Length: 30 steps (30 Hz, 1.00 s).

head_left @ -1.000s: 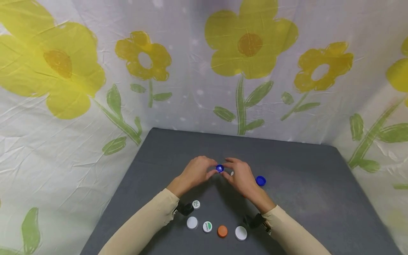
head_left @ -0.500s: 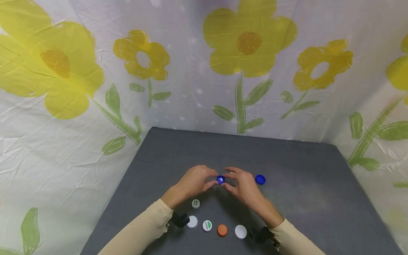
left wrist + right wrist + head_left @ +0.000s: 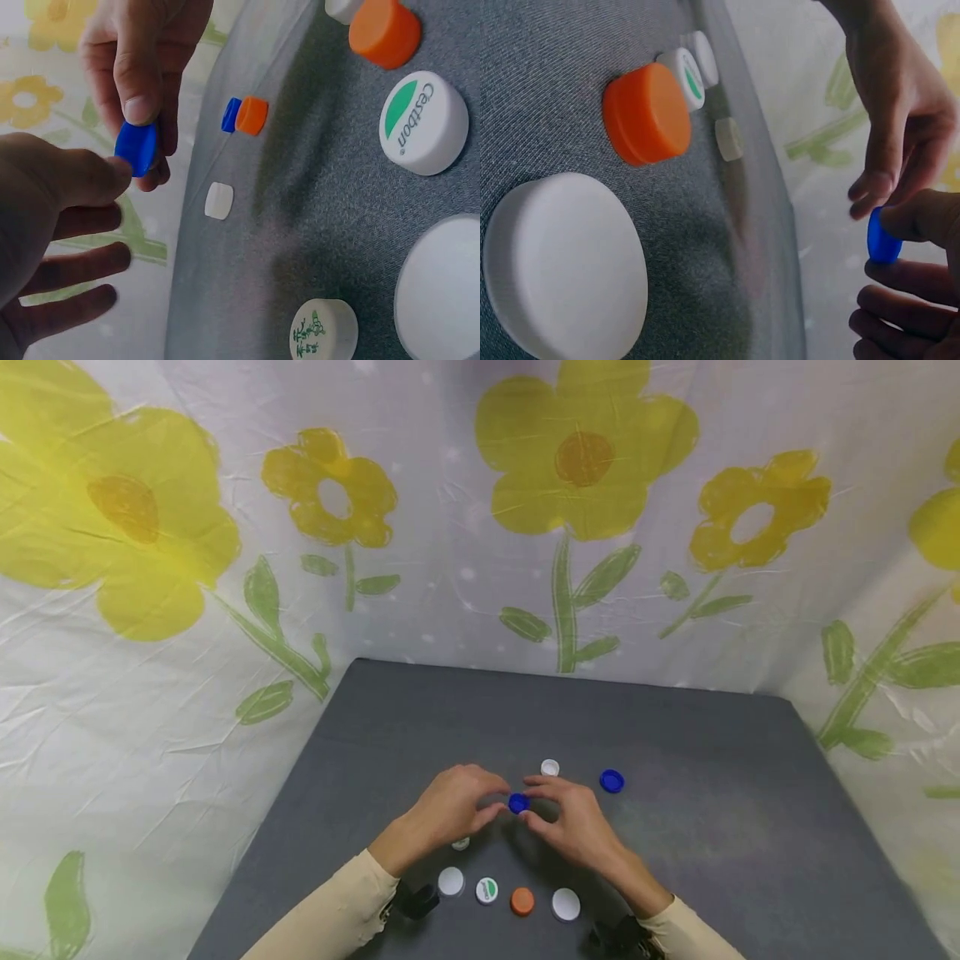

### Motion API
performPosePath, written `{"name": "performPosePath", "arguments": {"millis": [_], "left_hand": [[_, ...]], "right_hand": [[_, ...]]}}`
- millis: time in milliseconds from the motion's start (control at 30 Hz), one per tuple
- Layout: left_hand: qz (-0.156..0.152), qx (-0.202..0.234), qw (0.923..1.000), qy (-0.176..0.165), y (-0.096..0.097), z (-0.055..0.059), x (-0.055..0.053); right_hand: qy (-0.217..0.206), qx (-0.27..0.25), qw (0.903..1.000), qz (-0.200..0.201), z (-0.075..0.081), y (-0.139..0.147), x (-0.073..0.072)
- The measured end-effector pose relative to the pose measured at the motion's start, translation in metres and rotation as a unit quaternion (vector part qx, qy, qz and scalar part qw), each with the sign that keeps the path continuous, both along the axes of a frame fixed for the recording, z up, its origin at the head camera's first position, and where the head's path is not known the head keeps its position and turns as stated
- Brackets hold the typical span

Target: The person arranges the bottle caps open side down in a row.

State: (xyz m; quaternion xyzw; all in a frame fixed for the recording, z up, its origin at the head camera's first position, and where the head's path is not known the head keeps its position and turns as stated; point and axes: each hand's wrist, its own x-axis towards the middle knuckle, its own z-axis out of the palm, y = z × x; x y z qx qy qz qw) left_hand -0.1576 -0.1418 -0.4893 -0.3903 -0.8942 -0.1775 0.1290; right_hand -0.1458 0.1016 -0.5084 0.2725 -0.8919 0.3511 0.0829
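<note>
Between my two hands is a small blue bottle cap [image 3: 518, 803], held up above the grey table. My left hand [image 3: 453, 806] pinches it from the left, its thumb at the cap's edge in the left wrist view and its other fingers spread. From the other side my right hand [image 3: 573, 818] grips the same blue cap [image 3: 883, 236] between thumb and index finger. In the left wrist view the right thumb lies along the face of the blue cap [image 3: 136, 148].
Nearer me stand a white cap [image 3: 451, 882], a green-and-white cap [image 3: 487, 891], an orange cap [image 3: 522, 902] and a larger white cap [image 3: 566, 905]. A printed cap [image 3: 324, 330] is partly hidden by the left hand in the head view. Farther back lie a white cap [image 3: 550, 767] and a blue cap [image 3: 612, 781].
Both hands have moved toward the body with the blue cap between them. The white cap at the back, mostly covered before, now shows beyond the right hand.
</note>
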Motion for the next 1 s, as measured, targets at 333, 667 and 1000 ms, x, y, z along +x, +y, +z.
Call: {"name": "performPosePath", "arguments": {"millis": [333, 667, 1000], "left_hand": [[-0.048, 0.040, 0.9951, 0.076, 0.002, -0.001, 0.011], [0.009, 0.131, 0.9909, -0.029, 0.002, -0.010, 0.015], [0.073, 0.259, 0.9117, -0.310, -0.004, -0.010, 0.014]], "right_hand": [[-0.119, -0.064, 0.9900, 0.039, 0.006, 0.008, 0.001], [-0.040, -0.062, 0.9967, 0.032, -0.002, 0.009, 0.004], [0.186, -0.097, 0.9716, 0.110, -0.009, 0.006, 0.001]]}}
